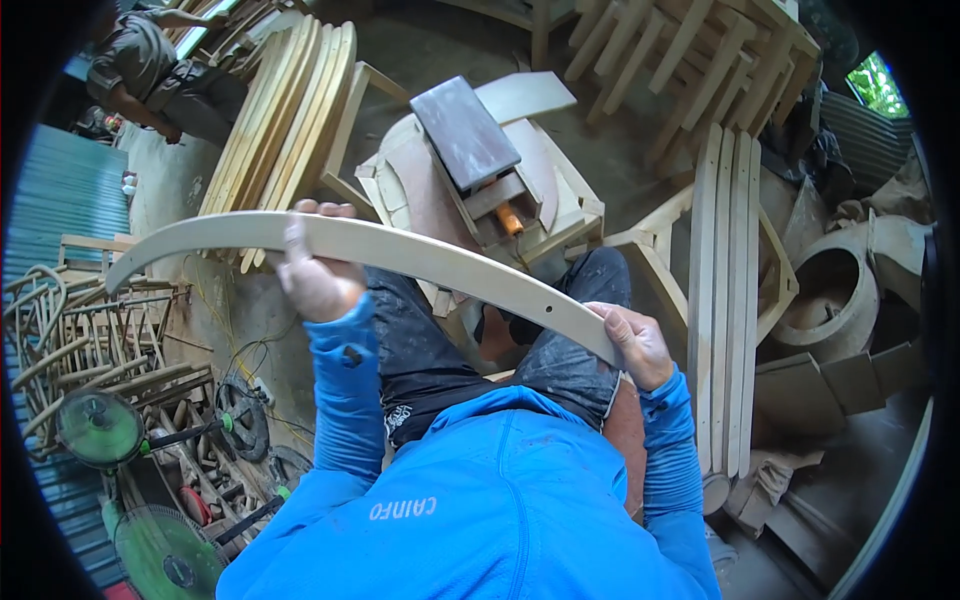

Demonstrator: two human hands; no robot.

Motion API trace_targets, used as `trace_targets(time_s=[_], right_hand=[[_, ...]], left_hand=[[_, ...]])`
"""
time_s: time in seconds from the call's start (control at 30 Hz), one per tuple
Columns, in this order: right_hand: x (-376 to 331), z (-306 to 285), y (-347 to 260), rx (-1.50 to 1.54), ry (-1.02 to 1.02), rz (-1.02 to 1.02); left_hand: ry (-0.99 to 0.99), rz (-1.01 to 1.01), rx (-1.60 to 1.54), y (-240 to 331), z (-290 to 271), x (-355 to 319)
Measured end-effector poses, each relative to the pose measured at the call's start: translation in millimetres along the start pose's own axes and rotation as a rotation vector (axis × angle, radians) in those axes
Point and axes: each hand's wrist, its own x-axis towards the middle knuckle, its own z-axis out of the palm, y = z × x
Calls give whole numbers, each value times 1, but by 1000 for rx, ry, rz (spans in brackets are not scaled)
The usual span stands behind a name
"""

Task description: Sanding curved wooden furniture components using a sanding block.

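One curved slat crosses above the lap, clasped by the left hand and, at its right end, the right hand. Beyond, a tool (grey-topped) reaches toward the wooden stand's near edge; the drum's contents look too dark to tell.

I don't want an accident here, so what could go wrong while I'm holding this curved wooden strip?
The curved wooden strip reaches well past your left hand, so turning might knock its free end into the stacked strips. Your left hand and right hand are bare, so a rough edge could leave splinters.
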Motion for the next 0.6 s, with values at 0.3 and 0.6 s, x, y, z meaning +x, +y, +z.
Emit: trace_targets(time_s=[0.3,0.6], right_hand=[[-4,25,-59,-962,502,-892],[-153,14,-139,-1699,1012,-902]], left_hand=[[-682,143,431,17,126,28],[-1289,1002,1250,-76,117,-24]])
